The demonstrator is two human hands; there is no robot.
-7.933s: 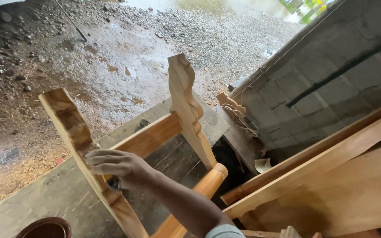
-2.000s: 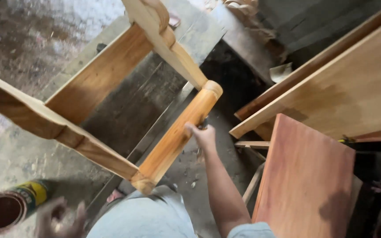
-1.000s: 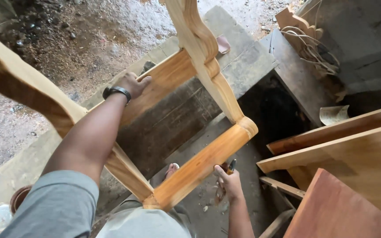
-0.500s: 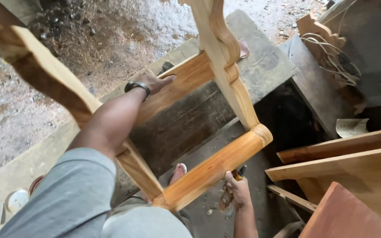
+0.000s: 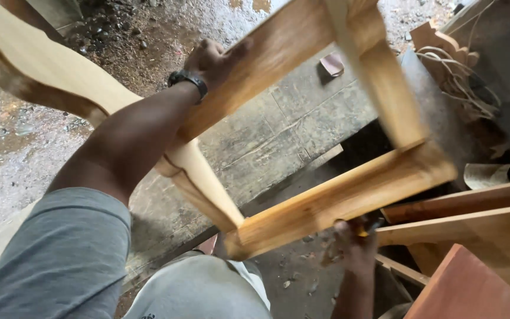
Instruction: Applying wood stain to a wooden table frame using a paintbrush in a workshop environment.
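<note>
Overhead, pale varnished wooden frame tilts, blurred.

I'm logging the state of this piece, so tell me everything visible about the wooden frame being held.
The wooden frame is pale, yellowish bare wood: straight rails joined at corners to curved, shaped legs with darker brown edges. It is lifted and tilted above a worn plank bench, partly blurred. The left hand grips the upper rail; the right hand sits under the lower rail, holding something small that cannot be identified. Boards lie beside it to the right.
</note>
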